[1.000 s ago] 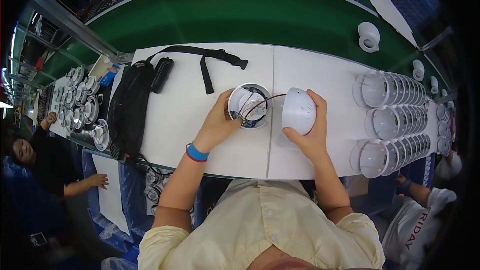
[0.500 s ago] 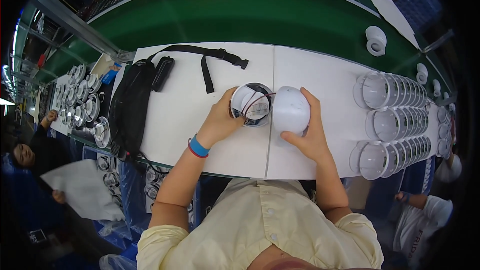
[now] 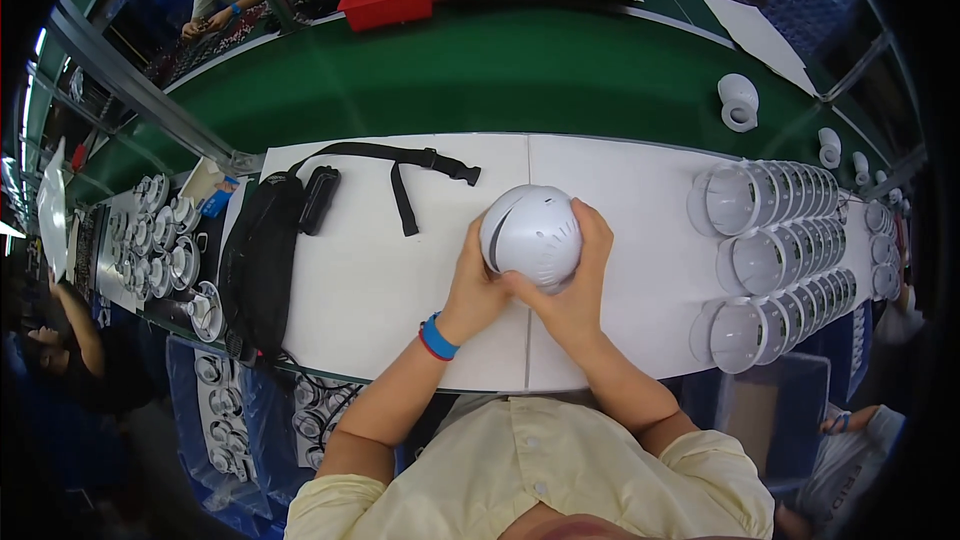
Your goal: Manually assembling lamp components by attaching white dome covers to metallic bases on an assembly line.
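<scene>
A green belt (image 3: 450, 80) runs across the workshop beyond the white table (image 3: 365, 300), where a black bag (image 3: 262, 260) lies near the left end. Far left of the bag, a co-worker (image 3: 85, 350) holds up a white sheet (image 3: 52, 210); closer to the bag's left side sit crowded silver parts (image 3: 184, 265). The bag's strap (image 3: 372, 150) stretches out to its right, and a red tray (image 3: 392, 16) stands past the belt, beyond and right of the bag.

Right of the bag, you hold the white shell (image 3: 545, 240) over the table. Your left hand (image 3: 475, 285) wraps its left side, though its fingertips are mostly hidden. A dark curved gap shows on the shell's left, seemingly between two pieces. Your right hand (image 3: 580, 305) grips the other side, fingers up along it and thumb pressed across the near face.

Farthest right of the bag stand three rows of clear cups (image 3: 730, 198), with white fittings (image 3: 739, 100) on the belt beyond.
</scene>
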The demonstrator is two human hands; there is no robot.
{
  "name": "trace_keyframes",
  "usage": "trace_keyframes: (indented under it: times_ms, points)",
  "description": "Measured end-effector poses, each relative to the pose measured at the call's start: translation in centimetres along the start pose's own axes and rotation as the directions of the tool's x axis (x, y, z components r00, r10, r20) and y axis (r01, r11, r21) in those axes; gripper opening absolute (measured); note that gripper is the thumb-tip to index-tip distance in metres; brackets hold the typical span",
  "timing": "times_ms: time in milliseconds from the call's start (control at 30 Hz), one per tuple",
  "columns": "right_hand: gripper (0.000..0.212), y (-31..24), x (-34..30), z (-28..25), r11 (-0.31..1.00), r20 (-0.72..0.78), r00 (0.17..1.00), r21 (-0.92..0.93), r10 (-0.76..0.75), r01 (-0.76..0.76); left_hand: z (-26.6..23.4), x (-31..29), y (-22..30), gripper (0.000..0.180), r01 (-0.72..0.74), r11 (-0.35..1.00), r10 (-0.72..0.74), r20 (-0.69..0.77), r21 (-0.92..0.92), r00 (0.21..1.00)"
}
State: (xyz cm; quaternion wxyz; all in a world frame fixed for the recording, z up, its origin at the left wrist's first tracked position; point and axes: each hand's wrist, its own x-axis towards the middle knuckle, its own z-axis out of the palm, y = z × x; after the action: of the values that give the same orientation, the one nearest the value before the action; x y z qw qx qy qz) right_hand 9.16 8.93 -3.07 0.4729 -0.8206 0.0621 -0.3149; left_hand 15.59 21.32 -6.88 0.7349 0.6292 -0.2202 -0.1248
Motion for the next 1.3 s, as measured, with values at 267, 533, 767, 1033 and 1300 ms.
trace_keyframes:
  times_ms: [267,533,767,1033,1300]
  points:
    - [0.083,1.9,-1.6,0.8,0.985,0.092,0.988,0.134,-0.122,0.109,0.6,0.4,2.5,0.061,0.236,0.689,-0.188,0.145,-0.686,0.971]
    - [0.072,1.9,0.6,1.5,0.997,0.164,0.983,0.036,-0.076,0.071,0.4,1.5,2.5,0.066,0.308,0.61,-0.381,0.071,-0.73,0.922]
    - [0.057,2.5,8.2,2.8,0.566,0.747,0.572,0.323,0.34,-0.758,-4.9,0.9,3.5,0.063,0.483,0.587,-0.5,0.179,-0.65,0.848]
    - [0.058,20.0,30.1,2.8,0.697,-0.046,0.832,0.573,0.552,-0.431,-27.2,-6.4,8.4,0.04,0.311,0.65,0.76,-0.594,0.694,-0.263]
    - [0.095,22.0,31.3,2.4,0.817,-0.335,0.785,-0.069,0.522,-0.572,-36.9,-14.3,3.6,0.045,0.284,0.955,-0.057,-0.993,-0.084,-0.1]
